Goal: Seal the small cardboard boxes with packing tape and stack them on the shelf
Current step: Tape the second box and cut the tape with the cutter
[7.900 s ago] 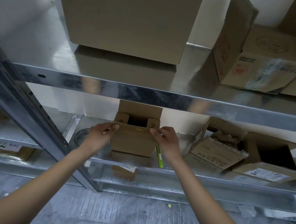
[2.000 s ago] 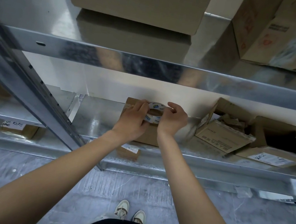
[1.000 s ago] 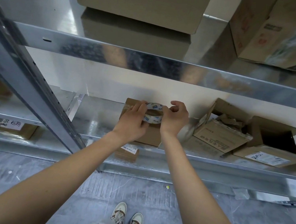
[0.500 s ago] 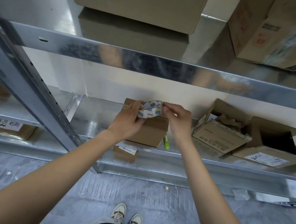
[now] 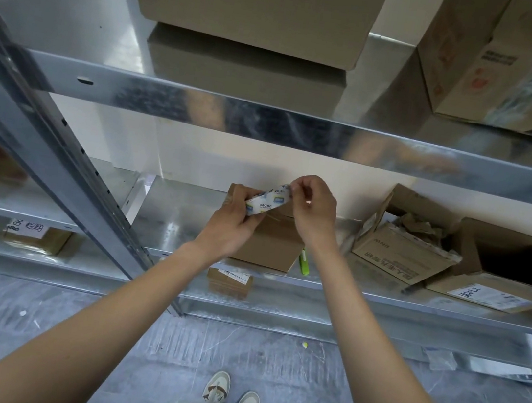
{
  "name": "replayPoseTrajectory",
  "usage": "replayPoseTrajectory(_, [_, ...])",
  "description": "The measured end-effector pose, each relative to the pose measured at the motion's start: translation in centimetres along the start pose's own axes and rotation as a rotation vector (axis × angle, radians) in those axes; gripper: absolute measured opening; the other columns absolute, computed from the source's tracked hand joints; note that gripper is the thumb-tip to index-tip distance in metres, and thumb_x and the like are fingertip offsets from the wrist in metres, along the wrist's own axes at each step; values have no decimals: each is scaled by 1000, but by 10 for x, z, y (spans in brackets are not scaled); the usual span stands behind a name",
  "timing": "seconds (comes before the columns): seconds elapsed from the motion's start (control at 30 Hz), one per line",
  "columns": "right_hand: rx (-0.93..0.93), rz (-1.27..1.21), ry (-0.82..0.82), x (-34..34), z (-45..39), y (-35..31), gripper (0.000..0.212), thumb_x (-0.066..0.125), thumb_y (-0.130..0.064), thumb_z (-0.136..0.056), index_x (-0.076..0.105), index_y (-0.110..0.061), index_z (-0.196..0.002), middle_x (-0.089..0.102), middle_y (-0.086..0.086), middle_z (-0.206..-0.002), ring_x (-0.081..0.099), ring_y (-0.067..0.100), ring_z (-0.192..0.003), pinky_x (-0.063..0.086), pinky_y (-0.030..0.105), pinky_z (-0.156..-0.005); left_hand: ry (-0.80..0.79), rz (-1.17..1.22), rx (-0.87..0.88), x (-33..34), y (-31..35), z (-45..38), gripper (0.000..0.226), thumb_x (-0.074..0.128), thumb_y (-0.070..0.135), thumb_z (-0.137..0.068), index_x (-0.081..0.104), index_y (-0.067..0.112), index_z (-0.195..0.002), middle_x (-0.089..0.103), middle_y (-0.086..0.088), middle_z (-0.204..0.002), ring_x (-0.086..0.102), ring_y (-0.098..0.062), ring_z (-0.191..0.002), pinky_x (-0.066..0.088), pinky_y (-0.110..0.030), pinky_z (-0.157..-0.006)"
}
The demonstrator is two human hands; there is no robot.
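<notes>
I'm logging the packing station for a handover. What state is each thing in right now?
small box: flaps closed, on the middle shelf, no tape seen on it.
tape roll: held above the small box.
left hand: grips the roll.
right hand: pinches the roll's upper edge.
green cutter: lying on the shelf right of the small box.
two boxes to the right: flaps open.

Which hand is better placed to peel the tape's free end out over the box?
Right. The right hand pinches at the upper edge of the tape roll, while the left hand grips the roll itself above the closed small cardboard box.
</notes>
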State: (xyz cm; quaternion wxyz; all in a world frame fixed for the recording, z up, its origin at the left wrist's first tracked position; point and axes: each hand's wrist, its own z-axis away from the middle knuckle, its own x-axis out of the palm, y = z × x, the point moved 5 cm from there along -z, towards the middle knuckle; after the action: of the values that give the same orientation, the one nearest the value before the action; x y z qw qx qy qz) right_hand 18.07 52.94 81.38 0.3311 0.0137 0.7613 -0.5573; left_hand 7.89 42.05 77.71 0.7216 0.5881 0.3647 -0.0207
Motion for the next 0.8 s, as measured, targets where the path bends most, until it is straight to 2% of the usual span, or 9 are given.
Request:
replayPoseTrajectory(0.13, [32, 47, -47, 0, 3, 2, 11, 45, -11, -97, 53, -11, -90, 54, -1, -93, 48, 13, -85, 31, 19, -68, 40, 65, -61, -2, 2, -4, 19, 45, 29, -97, 28, 22, -103, 54, 0, -106, 52, -17, -83, 36, -25, -60])
replayPoseTrajectory(0.23, [248, -165, -65, 0, 9, 15, 13, 43, -11, -99, 53, -11, -91, 58, 3, -92, 53, 18, -87, 39, 17, -67, 108, 222, -129, -5, 4, -7, 28, 50, 26, -95, 25, 19, -104, 52, 6, -98, 52, -16, -84, 40, -21, -62])
replayPoseTrajectory(0.27, [316, -268, -72, 1, 12, 18, 14, 42, -9, -99, 54, -9, -91, 61, 9, -94, 57, 21, -88, 43, 16, -72, 132, 280, -144, -6, 3, -8, 32, 54, 27, -94, 25, 19, -106, 53, 6, -98, 53, -15, -86, 42, -22, -65])
replayPoseTrajectory(0.37, [420, -628, -140, 9, 20, 16, 19, 40, -4, -100, 54, -6, -86, 63, 13, -91, 64, 18, -83, 54, 20, -75, 150, 351, -145, -8, -3, -11, 29, 61, 28, -84, 41, 19, -104, 59, 9, -95, 56, -7, -85, 43, -12, -67])
replayPoseTrajectory(0.43, [407, -699, -166, 11, 22, 13, 20, 44, -2, -98, 56, -5, -83, 64, 9, -86, 65, 12, -80, 54, 20, -74, 135, 381, -151, -5, -8, -12, 14, 58, 15, -88, 55, 15, -102, 64, 4, -102, 58, -11, -94, 41, -5, -66])
replayPoseTrajectory(0.53, [401, -795, -161, 10, 22, 13, 20, 49, 3, -94, 58, -4, -78, 64, 7, -79, 64, 12, -79, 52, 21, -77, 155, 399, -195, -8, -10, -13, 15, 48, 8, -96, 59, 14, -104, 61, -2, -108, 55, -13, -100, 40, -4, -69])
replayPoseTrajectory(0.63, [386, -738, -140, 12, 23, 12, 22, 49, 4, -94, 56, -6, -76, 63, 5, -77, 64, 11, -77, 54, 21, -78, 104, 352, -232, -11, -10, -17, 20, 47, 12, -96, 62, 16, -108, 62, 1, -105, 57, -15, -101, 42, -13, -71])
replayPoseTrajectory(0.7, [370, -688, -107, 11, 24, 11, 21, 47, 3, -95, 54, -6, -77, 63, 5, -78, 64, 13, -78, 54, 22, -79, 79, 390, -264, -13, -11, -17, 19, 49, 15, -94, 62, 19, -108, 63, 0, -108, 57, -16, -102, 44, -21, -80])
replayPoseTrajectory(0.8, [373, -763, -39, -2, 23, 12, 21, 44, 2, -97, 53, -4, -79, 58, 5, -72, 61, 14, -72, 53, 22, -74, 122, 481, -305, -18, -16, -17, 19, 51, 24, -91, 63, 17, -104, 66, -3, -107, 60, -21, -104, 45, -31, -89])
